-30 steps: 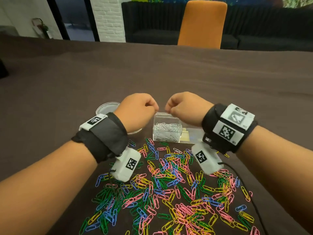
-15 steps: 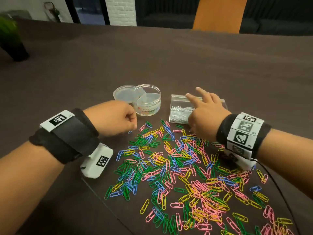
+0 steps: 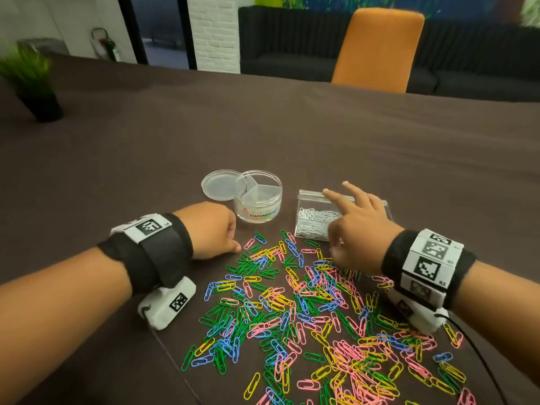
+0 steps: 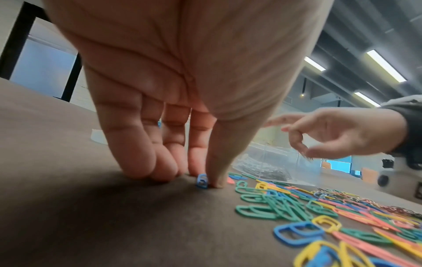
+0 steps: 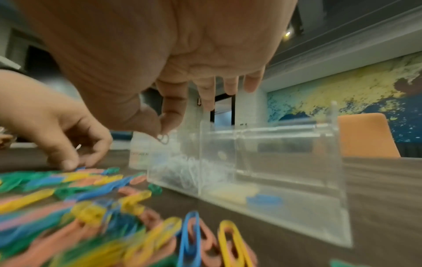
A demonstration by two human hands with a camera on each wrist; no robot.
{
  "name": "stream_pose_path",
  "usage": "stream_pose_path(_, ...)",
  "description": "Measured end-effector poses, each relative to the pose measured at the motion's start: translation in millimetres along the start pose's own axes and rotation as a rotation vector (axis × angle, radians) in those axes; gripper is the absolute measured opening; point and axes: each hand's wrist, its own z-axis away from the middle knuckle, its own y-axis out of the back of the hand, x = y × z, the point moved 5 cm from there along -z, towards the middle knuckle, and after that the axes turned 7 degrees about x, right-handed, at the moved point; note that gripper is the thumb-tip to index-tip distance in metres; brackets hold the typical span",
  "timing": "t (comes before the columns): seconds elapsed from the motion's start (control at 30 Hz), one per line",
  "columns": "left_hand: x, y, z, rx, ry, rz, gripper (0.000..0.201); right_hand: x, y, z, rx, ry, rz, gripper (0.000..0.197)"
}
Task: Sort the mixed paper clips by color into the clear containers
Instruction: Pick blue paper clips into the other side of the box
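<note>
Loosely scattered, the mixed paper clips (image 3: 315,314) in green, pink, yellow and blue cover the near part of the dark table (image 3: 292,135). At the pile's far-left edge, the left hand (image 3: 209,229) is curled with its fingertips down on the table, and the wrist view shows a blue clip (image 4: 202,181) pinched upright between thumb and a finger. To the right, the right hand (image 3: 355,226) hovers over the near side of the clear rectangular box (image 3: 309,223); its thumb and forefinger pinch a small silver clip (image 5: 162,138) while the other fingers stretch out toward the far side. That box holds a heap of silver clips in its left compartment. Just left of it stands a round clear container (image 3: 258,204) with inner dividers, its lid (image 3: 217,187) lying flat beside it on the far left. Further off, an orange chair (image 3: 377,51) stands at the table's far edge, and a potted plant (image 3: 32,83) sits at the far left.
</note>
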Motion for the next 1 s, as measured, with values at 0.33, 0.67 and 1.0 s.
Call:
stream_pose_path(0.33,-2.0,3.9,5.9,0.014,-0.018,0.082,0.009,5.4,43.1,-30.4,0.409,0.018,0.002,0.005)
stream_pose_path(0.67,-6.2,0.3,60.3,-0.209,-0.068,0.167,0.015,-63.8,4.4,-27.2,-0.162,0.149,-0.034,0.021)
stream_pose_path(1.0,-15.3,-17.1,66.8,-0.223,-0.056,0.184,0.019,-54.0,0.0,-18.0,-0.144,0.075,-0.315,0.012)
